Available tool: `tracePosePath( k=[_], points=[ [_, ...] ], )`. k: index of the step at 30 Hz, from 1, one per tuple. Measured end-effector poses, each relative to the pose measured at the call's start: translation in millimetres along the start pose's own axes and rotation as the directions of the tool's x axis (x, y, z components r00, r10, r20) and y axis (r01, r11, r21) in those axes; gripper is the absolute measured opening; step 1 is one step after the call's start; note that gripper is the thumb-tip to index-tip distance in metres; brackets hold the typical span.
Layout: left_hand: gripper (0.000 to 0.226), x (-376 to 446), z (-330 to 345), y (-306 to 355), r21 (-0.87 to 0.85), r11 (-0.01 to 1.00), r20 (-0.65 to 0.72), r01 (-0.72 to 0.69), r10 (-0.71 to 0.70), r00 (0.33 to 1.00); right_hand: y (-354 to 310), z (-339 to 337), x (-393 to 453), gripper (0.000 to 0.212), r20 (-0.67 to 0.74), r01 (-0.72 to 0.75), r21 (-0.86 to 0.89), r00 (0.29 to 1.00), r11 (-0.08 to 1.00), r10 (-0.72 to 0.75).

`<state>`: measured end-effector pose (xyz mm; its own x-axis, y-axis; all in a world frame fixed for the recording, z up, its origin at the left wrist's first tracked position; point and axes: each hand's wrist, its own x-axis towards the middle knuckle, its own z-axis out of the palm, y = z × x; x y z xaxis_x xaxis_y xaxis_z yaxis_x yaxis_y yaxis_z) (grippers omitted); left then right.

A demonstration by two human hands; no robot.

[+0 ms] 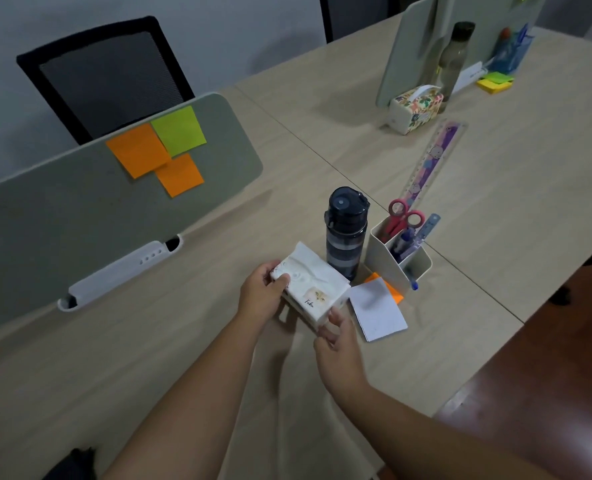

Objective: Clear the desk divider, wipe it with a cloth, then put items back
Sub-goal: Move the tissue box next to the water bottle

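Gripping a tissue pack (310,287), both hands (263,292) hide its ends.

Pale wooden desks (322,98) fill the room, a black mesh chair (107,77) against a plain grey wall (218,26), reddish-brown floor (547,358) at right.

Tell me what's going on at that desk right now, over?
Left hand and right hand both grip tissue pack. Divider not cleared: three sticky notes on it. Bottle close beside pack.
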<state>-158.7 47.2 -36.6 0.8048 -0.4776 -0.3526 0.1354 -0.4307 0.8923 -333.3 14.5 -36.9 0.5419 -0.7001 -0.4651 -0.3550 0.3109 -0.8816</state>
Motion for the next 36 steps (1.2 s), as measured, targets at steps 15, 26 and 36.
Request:
tracePosePath(
  k=[15, 26, 36],
  points=[
    [0.034, -56.4, -145.4, -31.6, -0.042, 0.997, -0.346, 0.066, -0.076, 0.935, -6.1, 108.8, -25.9, 0.028, 0.251, -0.111, -0.123, 0.958, 0.986, 0.139],
    [0.035, -125.4, -319.1, -63.5, -0.165, 0.985, -0.614, 0.051, -0.143, 0.776, -76.0, 285.0, -61.9, 0.041, 0.547, 0.143, -0.183, 0.837, 0.973, -0.021],
    [0.039, -109.7, -471.1, -19.2, -0.085, 0.991, -0.755, -0.102, 0.003, 0.656, -182.0, 451.9, -91.7, 0.046, 0.658, 0.516, -0.061, 0.664, 0.854, -0.354]
  ],
)
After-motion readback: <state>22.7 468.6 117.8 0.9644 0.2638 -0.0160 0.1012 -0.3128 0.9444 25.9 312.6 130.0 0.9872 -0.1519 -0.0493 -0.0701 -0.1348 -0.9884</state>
